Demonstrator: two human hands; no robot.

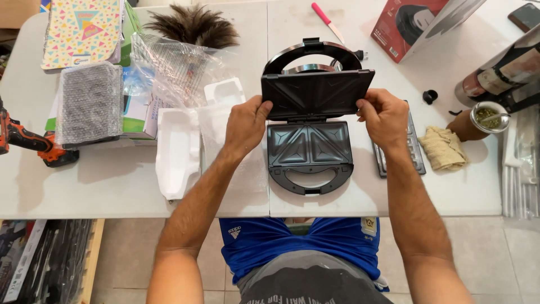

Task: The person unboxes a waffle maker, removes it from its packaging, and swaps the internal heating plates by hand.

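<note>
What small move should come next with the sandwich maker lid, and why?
Probably ease the lid plate upward out of the lid. The left hand and right hand grip its two side edges, the sandwich maker stands open, and another plate already lies loose beside it on the table.

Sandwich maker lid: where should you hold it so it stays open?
Best by its two side edges, one hand from each side, as here: the left hand pinches the left edge of the sandwich maker lid and the right hand the right edge. The lid stands up on its back hinge, so the sides are free, and fingers stay off the ridged plates.
</note>
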